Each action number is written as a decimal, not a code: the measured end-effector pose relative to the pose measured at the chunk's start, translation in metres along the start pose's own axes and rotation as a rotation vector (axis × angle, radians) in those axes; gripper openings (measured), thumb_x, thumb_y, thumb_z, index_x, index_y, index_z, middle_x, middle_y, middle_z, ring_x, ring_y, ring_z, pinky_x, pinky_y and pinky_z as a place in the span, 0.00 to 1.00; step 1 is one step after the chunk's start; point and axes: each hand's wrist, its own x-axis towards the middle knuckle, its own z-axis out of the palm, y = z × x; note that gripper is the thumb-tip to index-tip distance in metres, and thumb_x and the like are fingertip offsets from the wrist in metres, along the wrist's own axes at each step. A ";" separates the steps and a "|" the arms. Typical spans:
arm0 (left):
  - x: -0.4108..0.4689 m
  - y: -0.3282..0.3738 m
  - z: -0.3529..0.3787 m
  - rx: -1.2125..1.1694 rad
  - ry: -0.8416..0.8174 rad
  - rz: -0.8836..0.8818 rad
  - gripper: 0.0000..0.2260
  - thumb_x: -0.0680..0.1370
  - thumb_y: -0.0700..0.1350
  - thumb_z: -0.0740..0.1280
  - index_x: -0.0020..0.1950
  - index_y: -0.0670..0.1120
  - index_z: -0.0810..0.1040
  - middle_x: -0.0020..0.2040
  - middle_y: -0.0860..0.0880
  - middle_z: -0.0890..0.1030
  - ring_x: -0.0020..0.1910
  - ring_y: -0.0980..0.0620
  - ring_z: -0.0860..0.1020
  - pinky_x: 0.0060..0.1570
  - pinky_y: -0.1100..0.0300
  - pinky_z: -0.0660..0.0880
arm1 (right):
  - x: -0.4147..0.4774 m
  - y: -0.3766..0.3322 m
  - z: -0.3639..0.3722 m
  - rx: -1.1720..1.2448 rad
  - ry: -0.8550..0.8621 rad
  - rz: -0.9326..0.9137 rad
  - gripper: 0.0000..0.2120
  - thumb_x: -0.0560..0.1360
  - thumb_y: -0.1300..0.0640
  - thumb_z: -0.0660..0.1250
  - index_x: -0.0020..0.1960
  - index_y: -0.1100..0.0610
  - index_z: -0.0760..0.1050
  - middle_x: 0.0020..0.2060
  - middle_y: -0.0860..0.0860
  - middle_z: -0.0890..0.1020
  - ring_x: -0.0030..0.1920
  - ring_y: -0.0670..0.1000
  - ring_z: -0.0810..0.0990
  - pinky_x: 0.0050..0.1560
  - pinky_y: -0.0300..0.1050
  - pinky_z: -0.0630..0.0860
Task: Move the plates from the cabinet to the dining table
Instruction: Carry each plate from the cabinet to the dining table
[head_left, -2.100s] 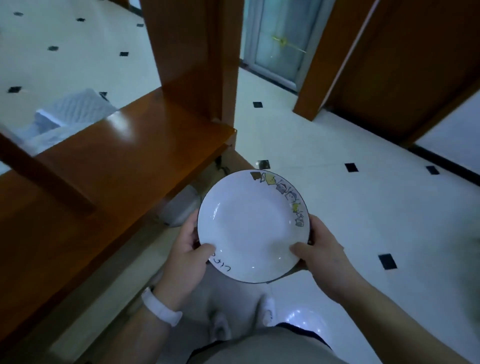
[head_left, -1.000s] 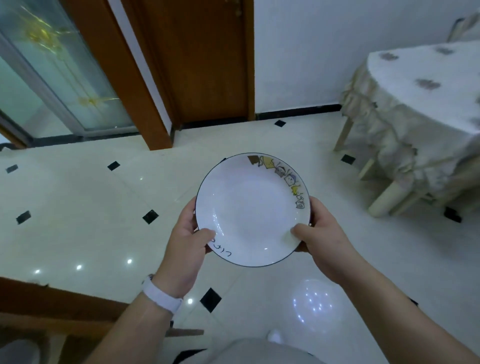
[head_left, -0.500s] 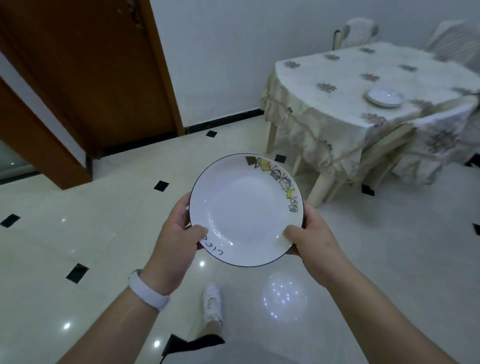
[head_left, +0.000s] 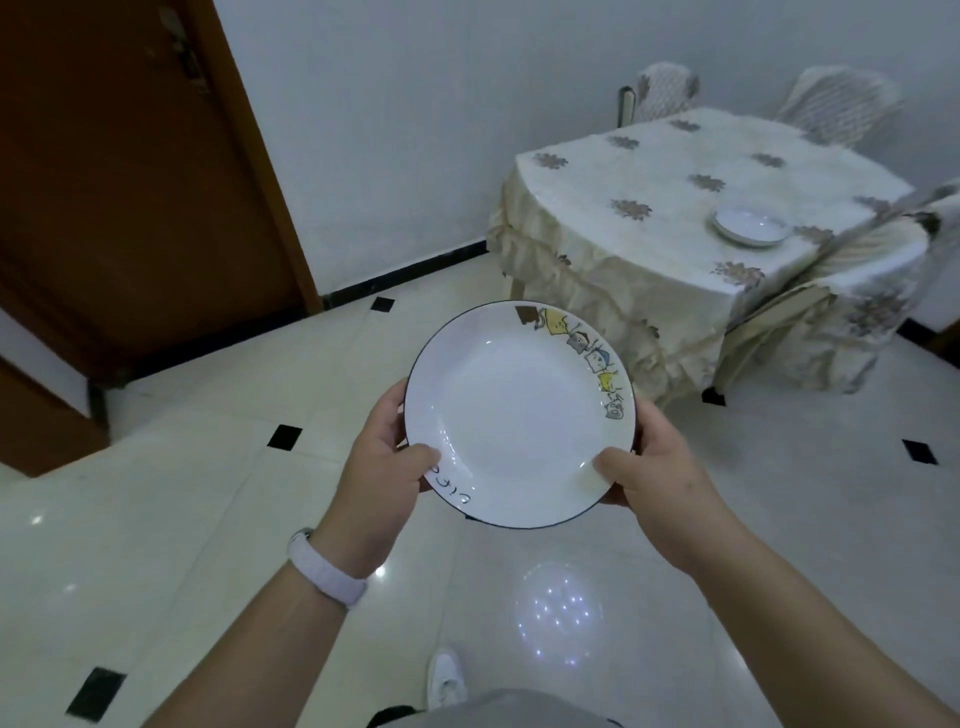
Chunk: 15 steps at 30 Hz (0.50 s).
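Note:
A white plate (head_left: 511, 415) with a dark rim and small cartoon figures along its right edge is held level in front of me. My left hand (head_left: 382, 470) grips its left rim, thumb on top. My right hand (head_left: 652, 475) grips the right rim the same way. The dining table (head_left: 660, 208), under a cream flowered cloth, stands ahead at the upper right. Near its right edge lies another white plate (head_left: 750, 226). The cabinet is out of view.
Cloth-covered chairs stand around the table: one at its near right (head_left: 852, 306), two behind (head_left: 665, 93). A brown wooden door (head_left: 130, 182) fills the upper left. Glossy tiled floor (head_left: 182, 467) lies between me and the table. My white shoe (head_left: 447, 680) shows below.
The view has swung right, away from the wooden cabinet and glass door, and the dining table has come into view and grown nearer. Both hands keep the same hold on the plate.

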 end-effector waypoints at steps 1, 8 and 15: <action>0.012 0.003 -0.004 0.005 -0.015 0.005 0.32 0.73 0.25 0.58 0.59 0.63 0.76 0.53 0.52 0.82 0.47 0.52 0.80 0.42 0.55 0.78 | 0.007 -0.003 0.005 0.005 0.013 -0.009 0.29 0.72 0.74 0.58 0.57 0.41 0.76 0.53 0.50 0.84 0.52 0.54 0.84 0.42 0.50 0.82; 0.070 0.010 -0.009 0.000 -0.094 -0.004 0.32 0.71 0.27 0.59 0.61 0.61 0.76 0.55 0.51 0.82 0.49 0.50 0.80 0.44 0.53 0.79 | 0.043 -0.014 0.017 0.035 0.097 -0.019 0.27 0.72 0.74 0.58 0.59 0.45 0.74 0.53 0.50 0.84 0.51 0.53 0.84 0.41 0.48 0.82; 0.131 0.012 0.011 0.026 -0.150 -0.033 0.31 0.66 0.34 0.61 0.62 0.63 0.75 0.57 0.50 0.82 0.51 0.48 0.80 0.43 0.53 0.78 | 0.093 -0.021 0.003 0.065 0.144 -0.003 0.29 0.72 0.75 0.58 0.53 0.41 0.76 0.50 0.48 0.85 0.51 0.54 0.84 0.42 0.51 0.83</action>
